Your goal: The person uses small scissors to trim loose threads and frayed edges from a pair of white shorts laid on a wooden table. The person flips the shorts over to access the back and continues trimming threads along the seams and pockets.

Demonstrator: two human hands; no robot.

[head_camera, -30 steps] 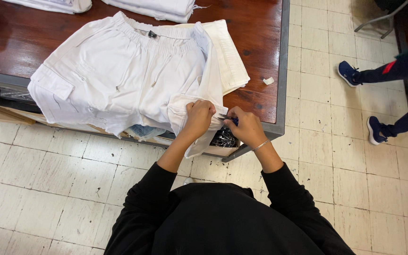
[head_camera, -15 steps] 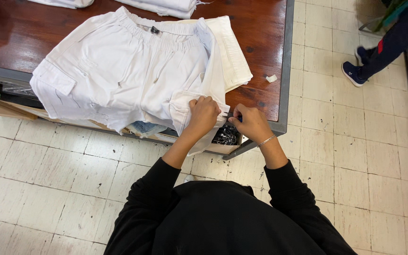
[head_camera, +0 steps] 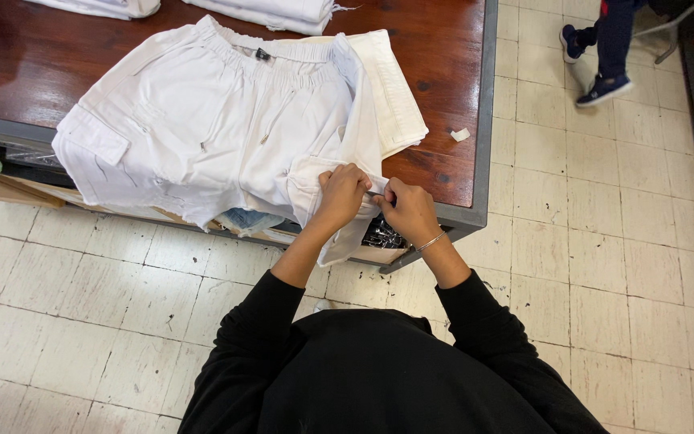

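The left hand is clenched on the hem of the white cargo shorts, pinching the fabric just beside the right hand, whose fingers grip the same edge. The shorts spread away from both hands over the wooden table. Since half a second ago, both hands have barely shifted along the hem, still close together.

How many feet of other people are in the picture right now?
2. One shoe near the top right edge on the tiled floor, another shoe just below it. Others may be beyond the frame.
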